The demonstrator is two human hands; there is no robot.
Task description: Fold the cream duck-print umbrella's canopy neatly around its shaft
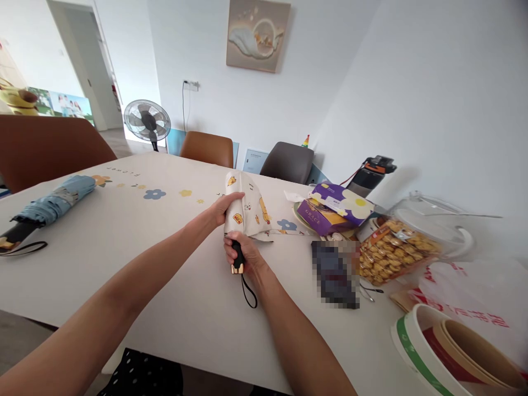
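Note:
A cream folding umbrella (236,212) with yellow cartoon prints is held over the table in the middle of the head view, its canopy partly wrapped and one flap loose to the right. My right hand (246,252) is closed around its black handle, which has a gold end and a black wrist strap hanging down. My left hand (225,209) grips the canopy on its left side, the thumb lying across the fabric; its other fingers are mostly hidden. A second, blue folded umbrella (61,201) with a black handle lies on the table at the left.
On the right of the white table (173,286) stand a purple tissue pack (330,212), a dark bottle (367,176), a clear jar of nuts (398,247), a plastic bag (474,291) and a round paper tub (429,352). Chairs (208,148) and a fan (147,120) are behind.

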